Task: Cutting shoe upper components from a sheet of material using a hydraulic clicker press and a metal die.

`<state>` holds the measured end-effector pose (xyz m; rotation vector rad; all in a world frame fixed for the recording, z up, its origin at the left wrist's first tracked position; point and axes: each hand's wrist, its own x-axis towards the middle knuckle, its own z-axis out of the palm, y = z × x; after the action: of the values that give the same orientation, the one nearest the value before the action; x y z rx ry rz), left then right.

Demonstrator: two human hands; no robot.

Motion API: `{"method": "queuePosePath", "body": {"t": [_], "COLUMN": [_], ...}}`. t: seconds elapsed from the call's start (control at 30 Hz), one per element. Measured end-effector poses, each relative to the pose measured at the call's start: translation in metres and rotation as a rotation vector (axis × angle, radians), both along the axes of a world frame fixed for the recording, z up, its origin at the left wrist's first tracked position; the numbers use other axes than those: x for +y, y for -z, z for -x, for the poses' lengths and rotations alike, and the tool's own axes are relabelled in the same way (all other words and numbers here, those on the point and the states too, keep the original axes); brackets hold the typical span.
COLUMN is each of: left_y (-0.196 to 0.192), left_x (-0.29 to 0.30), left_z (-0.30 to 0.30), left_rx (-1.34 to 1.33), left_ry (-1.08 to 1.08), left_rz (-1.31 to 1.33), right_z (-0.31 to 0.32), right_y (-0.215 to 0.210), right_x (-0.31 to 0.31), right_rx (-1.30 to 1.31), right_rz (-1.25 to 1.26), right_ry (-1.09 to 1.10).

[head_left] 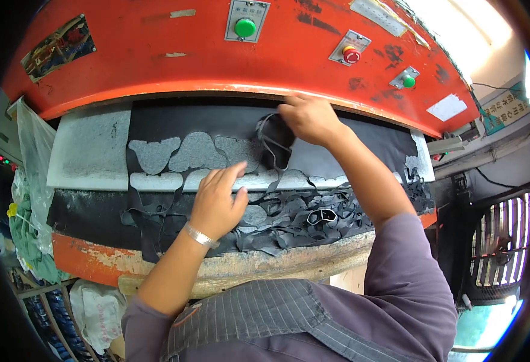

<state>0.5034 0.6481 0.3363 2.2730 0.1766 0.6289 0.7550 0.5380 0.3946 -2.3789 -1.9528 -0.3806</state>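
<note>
At the bed of an orange die-cutting press (174, 54), the person is lifting cut waste away from a dark sheet of material (361, 151) spread on the grey cutting board (93, 151). The right hand (309, 117) is closed in a pinch on a loop of dark offcut strip (271, 145), raised near the press head's lower edge. The left hand (218, 199), with a metal bracelet (200, 236) at the wrist, lies open and flat, fingers spread, pressing on the sheet just below a row of pale cut-out shapes (195, 154). A tangle of dark scrap strips (313, 214) lies along the front edge of the worktop (289, 256). The step in hand looks like stripping the skeleton from the cut pieces. The next move likely calls for a steady pull while the flat hand keeps the cut pieces from shifting.
</note>
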Motion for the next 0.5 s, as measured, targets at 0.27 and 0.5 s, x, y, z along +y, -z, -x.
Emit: {"method": "queuePosePath", "body": {"t": [0.27, 0.5], "left_y": [0.057, 0.061], "left_x": [-0.006, -0.005], "left_z": [-0.064, -0.061], "left_rx": [0.159, 0.090], "left_ry": [0.038, 0.019], "left_rz": [-0.102, -0.094], "right_z": [0.005, 0.033], "right_y": [0.079, 0.106], "right_x": [-0.065, -0.101], "right_rx": [0.555, 0.715], "right_rz": [-0.222, -0.552], "right_ry": [0.508, 0.397]}}
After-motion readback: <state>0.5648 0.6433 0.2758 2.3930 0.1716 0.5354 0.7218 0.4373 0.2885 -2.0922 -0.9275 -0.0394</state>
